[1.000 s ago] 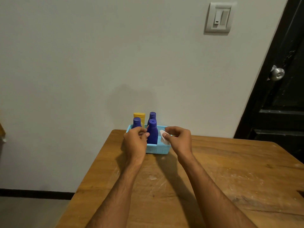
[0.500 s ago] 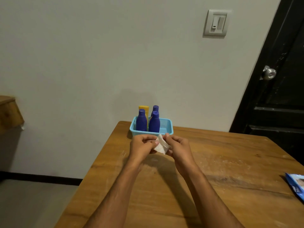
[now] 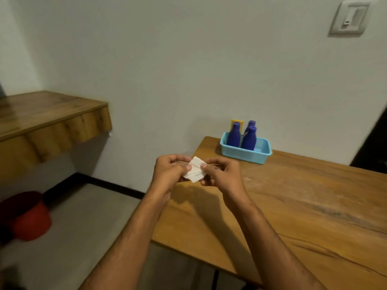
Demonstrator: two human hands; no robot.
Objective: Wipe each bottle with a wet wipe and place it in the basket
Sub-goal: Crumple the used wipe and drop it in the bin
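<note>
A folded white wet wipe point(image 3: 194, 170) is pinched between my left hand point(image 3: 168, 171) and my right hand point(image 3: 222, 172), held in the air over the near left corner of the wooden table point(image 3: 293, 206). A light blue basket point(image 3: 262, 155) stands at the table's far left corner against the wall. Three dark blue bottles point(image 3: 234, 134) stand upright inside it, with a yellow bottle point(image 3: 238, 122) behind them. Both hands are well short of the basket and to its left.
A wooden shelf point(image 3: 48, 116) juts from the wall at the left. A red bucket point(image 3: 27, 216) sits on the grey floor below it. A light switch point(image 3: 349, 17) is on the wall, and a dark door point(image 3: 372, 147) stands at the right edge.
Both hands drew back from the basket toward me and to the left, bringing the wipe with them. The view swung left, so the shelf and the red bucket came into sight.
</note>
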